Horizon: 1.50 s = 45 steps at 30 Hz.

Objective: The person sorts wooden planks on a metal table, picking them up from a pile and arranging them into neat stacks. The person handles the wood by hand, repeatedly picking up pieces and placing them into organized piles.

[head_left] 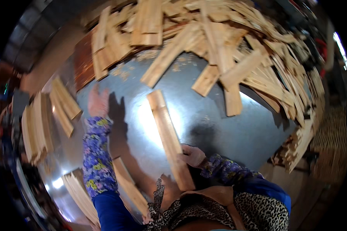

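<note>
A wooden board (165, 131) slants across the middle of the metal table (135, 96), its near end close to my body. At the board's right edge, toward the near end, my right hand (192, 155) has its fingers closed on it. My left hand (98, 102) reaches out at the far left, held over the table, fingers apart and nothing in them. It casts a dark shadow on the metal. Both hands look pale pink, perhaps gloved, with flowered sleeve covers behind them. Another narrow board (129, 186) lies between my left forearm and my body.
A big heap of loose boards (219, 46) fills the far side and curves round to the right. Left of my arm stand a board stack (36, 127), two leaning boards (63, 102) and a nearer stack (79, 196). Wood chips (123, 73) lie scattered by the heap.
</note>
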Available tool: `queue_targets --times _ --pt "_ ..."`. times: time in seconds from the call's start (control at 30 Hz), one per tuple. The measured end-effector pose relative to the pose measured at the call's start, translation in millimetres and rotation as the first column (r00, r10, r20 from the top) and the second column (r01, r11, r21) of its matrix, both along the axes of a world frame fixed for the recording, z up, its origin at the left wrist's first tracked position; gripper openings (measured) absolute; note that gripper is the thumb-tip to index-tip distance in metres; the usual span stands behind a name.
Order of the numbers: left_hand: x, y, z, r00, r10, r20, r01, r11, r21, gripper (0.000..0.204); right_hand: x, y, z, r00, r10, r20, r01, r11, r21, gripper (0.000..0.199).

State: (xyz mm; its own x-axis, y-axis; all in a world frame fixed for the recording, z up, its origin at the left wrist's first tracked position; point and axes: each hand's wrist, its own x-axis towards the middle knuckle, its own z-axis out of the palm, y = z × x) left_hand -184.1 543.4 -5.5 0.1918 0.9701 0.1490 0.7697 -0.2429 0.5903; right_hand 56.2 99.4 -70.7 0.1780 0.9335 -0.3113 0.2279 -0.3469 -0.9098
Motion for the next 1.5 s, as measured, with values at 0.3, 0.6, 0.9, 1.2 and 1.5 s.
queue_targets --times 0.3,0.6,0.9,1.2,1.5 --pt "254.2 -69.8 -10.2 0.797 -0.365 -0.481 0.377 0.923 -0.076 0.093 277.6 76.5 46.9 0.486 -0.832 0.269 0.791 0.549 0.27 0.055" --pt "256.6 -51.3 0.5 0.882 -0.325 -0.341 0.225 0.926 -0.302 0.086 321.9 113.3 40.3 0.551 -0.803 -0.227 0.834 0.539 0.119 0.036" --pt "220.4 -256.3 21.4 0.686 0.018 0.727 0.694 0.284 -0.662 0.055 145.4 59.2 -0.2 0.945 -0.269 -0.184 0.313 0.907 0.28 0.063" --pt "-4.7 -41.0 23.9 0.987 0.094 0.129 -0.039 0.925 -0.378 0.048 235.9 133.6 22.5 0.67 -0.718 0.191 0.699 0.696 0.163 0.095" --pt "80.3 49.0 3.7 0.989 -0.136 -0.05 0.135 0.991 -0.018 0.079 269.6 152.7 -23.3 0.722 -0.624 -0.297 0.661 0.749 0.032 0.077"
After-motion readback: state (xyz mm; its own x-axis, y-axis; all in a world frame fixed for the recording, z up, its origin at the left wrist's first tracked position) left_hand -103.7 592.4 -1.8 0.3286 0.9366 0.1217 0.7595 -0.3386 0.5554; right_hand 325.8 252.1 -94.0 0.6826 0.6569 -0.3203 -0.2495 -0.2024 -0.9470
